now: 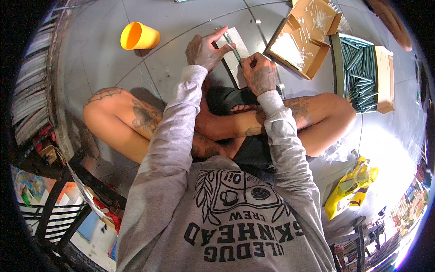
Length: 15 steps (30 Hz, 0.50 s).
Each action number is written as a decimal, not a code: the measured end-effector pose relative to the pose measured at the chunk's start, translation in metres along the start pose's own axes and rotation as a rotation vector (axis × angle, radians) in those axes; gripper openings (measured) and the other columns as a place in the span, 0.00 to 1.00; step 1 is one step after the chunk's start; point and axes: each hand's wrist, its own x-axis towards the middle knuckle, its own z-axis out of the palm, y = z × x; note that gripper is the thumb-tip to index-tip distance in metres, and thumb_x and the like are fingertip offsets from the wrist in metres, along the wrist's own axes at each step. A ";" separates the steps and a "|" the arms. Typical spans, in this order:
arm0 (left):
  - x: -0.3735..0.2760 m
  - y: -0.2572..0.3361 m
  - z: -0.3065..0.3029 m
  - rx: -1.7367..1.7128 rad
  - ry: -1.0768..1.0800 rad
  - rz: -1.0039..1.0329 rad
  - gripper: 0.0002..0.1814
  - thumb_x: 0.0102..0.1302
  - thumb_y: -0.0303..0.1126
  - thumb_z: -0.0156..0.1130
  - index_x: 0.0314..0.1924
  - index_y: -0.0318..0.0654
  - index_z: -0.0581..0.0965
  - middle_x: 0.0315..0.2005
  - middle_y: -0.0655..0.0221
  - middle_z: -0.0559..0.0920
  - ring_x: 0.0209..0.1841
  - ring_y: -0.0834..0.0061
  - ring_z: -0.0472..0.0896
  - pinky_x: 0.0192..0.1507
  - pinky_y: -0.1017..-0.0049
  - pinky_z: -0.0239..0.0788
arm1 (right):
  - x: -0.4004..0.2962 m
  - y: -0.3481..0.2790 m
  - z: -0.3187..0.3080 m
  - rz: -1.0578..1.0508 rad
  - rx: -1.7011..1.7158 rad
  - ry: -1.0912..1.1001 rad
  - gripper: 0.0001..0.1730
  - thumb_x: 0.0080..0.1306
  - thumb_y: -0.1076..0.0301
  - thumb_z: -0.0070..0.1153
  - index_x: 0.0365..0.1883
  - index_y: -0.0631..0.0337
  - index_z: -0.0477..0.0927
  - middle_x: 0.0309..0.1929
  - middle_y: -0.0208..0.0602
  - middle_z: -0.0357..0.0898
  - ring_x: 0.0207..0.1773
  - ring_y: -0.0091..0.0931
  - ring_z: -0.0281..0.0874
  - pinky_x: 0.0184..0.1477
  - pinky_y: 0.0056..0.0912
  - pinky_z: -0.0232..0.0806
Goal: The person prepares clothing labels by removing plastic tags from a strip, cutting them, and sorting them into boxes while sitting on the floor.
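Observation:
A thin dark green tube (237, 55), perhaps a pen barrel, lies slantwise over a flat pale plate (242, 42) with a dark side edge. My left hand (204, 51) has its index finger and thumb on the tube's far part. The near end is pinched between the thumb and fingers of my right hand (260, 73), just above the plate's right side. My fingers hide part of that end. Both hands are in front of my crossed legs.
A yellow cup (149, 35) lies tipped on the tiled floor (98, 51). To the right are an open cardboard box (319, 64) with thin white sticks and another box (384, 78) full of green tubes. A yellow bag (346, 193) lies beyond my right knee. Another person's limb (390, 23) shows at upper right.

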 end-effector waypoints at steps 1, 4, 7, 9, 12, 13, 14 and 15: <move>0.001 -0.001 0.001 -0.019 -0.012 -0.002 0.41 0.49 0.77 0.63 0.61 0.71 0.79 0.41 0.72 0.88 0.38 0.65 0.78 0.46 0.64 0.74 | 0.000 0.000 0.000 0.020 0.018 0.011 0.14 0.59 0.59 0.60 0.27 0.64 0.82 0.28 0.52 0.83 0.35 0.47 0.84 0.42 0.48 0.74; 0.004 -0.006 0.003 -0.038 -0.076 -0.041 0.42 0.48 0.78 0.63 0.61 0.70 0.79 0.44 0.72 0.88 0.37 0.65 0.78 0.47 0.64 0.74 | 0.001 0.003 0.001 0.049 0.025 -0.001 0.20 0.60 0.53 0.63 0.27 0.64 0.84 0.23 0.41 0.83 0.30 0.35 0.84 0.41 0.37 0.74; 0.007 -0.002 -0.004 -0.012 -0.176 -0.101 0.44 0.48 0.78 0.63 0.62 0.67 0.79 0.46 0.70 0.88 0.37 0.66 0.79 0.46 0.65 0.74 | 0.001 0.002 -0.001 0.125 0.040 -0.030 0.20 0.58 0.52 0.65 0.27 0.64 0.84 0.22 0.40 0.82 0.29 0.33 0.83 0.40 0.36 0.74; 0.006 0.003 -0.012 -0.052 -0.205 -0.079 0.44 0.48 0.78 0.63 0.62 0.66 0.79 0.47 0.69 0.87 0.37 0.67 0.79 0.45 0.66 0.74 | 0.001 0.003 -0.001 0.131 0.062 -0.055 0.20 0.58 0.52 0.65 0.27 0.65 0.84 0.22 0.40 0.82 0.28 0.31 0.82 0.39 0.35 0.74; 0.006 -0.010 0.005 -0.110 -0.015 0.035 0.44 0.47 0.81 0.61 0.62 0.73 0.78 0.16 0.70 0.72 0.22 0.72 0.74 0.34 0.65 0.71 | 0.001 0.004 -0.001 0.116 0.057 -0.068 0.21 0.58 0.52 0.65 0.26 0.64 0.84 0.21 0.39 0.82 0.27 0.29 0.81 0.38 0.34 0.74; 0.006 -0.011 0.006 -0.126 0.024 0.060 0.43 0.46 0.81 0.61 0.62 0.75 0.77 0.10 0.70 0.69 0.19 0.73 0.73 0.31 0.64 0.71 | 0.001 0.005 0.000 0.108 0.049 -0.069 0.21 0.58 0.52 0.65 0.26 0.64 0.84 0.21 0.39 0.81 0.26 0.29 0.81 0.37 0.33 0.74; 0.006 -0.013 0.008 -0.138 0.027 0.065 0.44 0.46 0.81 0.61 0.62 0.75 0.78 0.10 0.71 0.70 0.19 0.73 0.73 0.31 0.65 0.71 | 0.001 0.005 0.000 0.103 0.037 -0.072 0.21 0.57 0.52 0.65 0.26 0.64 0.84 0.20 0.39 0.81 0.26 0.29 0.81 0.37 0.33 0.74; 0.006 -0.011 0.006 -0.162 0.021 0.068 0.43 0.47 0.80 0.62 0.62 0.72 0.78 0.17 0.71 0.72 0.24 0.72 0.75 0.35 0.66 0.71 | 0.001 0.005 -0.001 0.098 0.024 -0.073 0.21 0.57 0.52 0.65 0.26 0.64 0.84 0.20 0.38 0.81 0.26 0.29 0.81 0.37 0.33 0.74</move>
